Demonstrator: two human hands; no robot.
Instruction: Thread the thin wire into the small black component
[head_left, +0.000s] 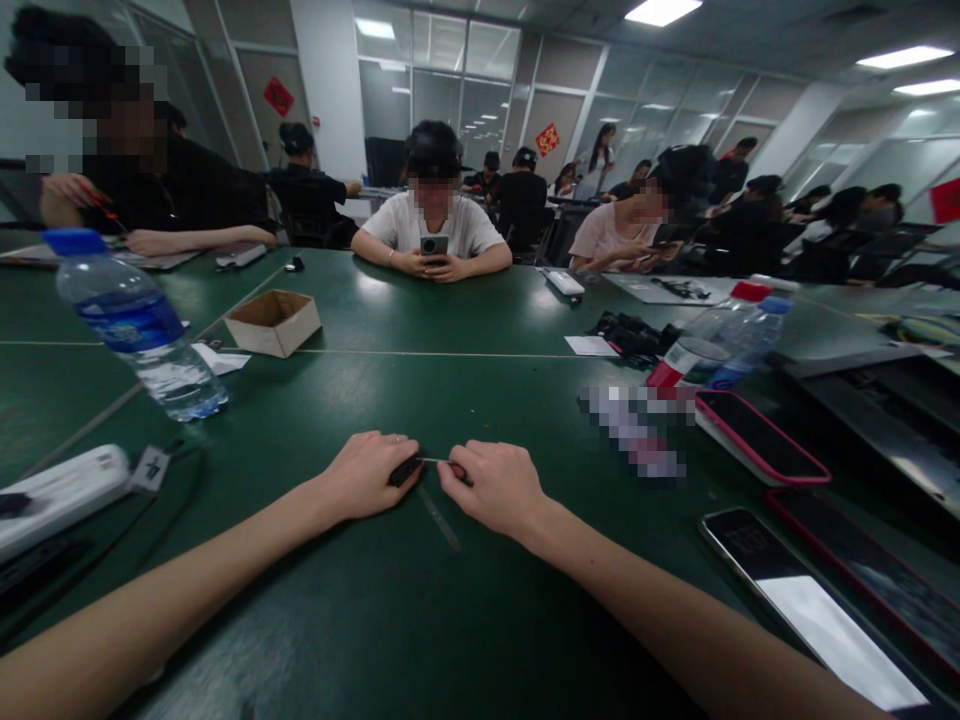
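Observation:
My left hand (371, 474) rests near the middle of the green table (360, 600), fingers curled round a small black object (406, 470) whose kind I cannot make out. My right hand (495, 486) is closed beside it, gripping what looks like a small screwdriver (435, 460). Its thin metal shaft spans the short gap between the hands and meets the black object. The dark, reddish handle is mostly covered by my right fingers. Just below the hands, a pale narrow strip (439, 520) shows on the tabletop.
Left: a water bottle (142, 325), an open cardboard box (274, 322) and a white power strip (64, 500). Right: several phones, one white-screened (814, 610), one pink-edged (761, 435), plus bottles (754, 335) and a black bundle (634, 338). People sit across the table.

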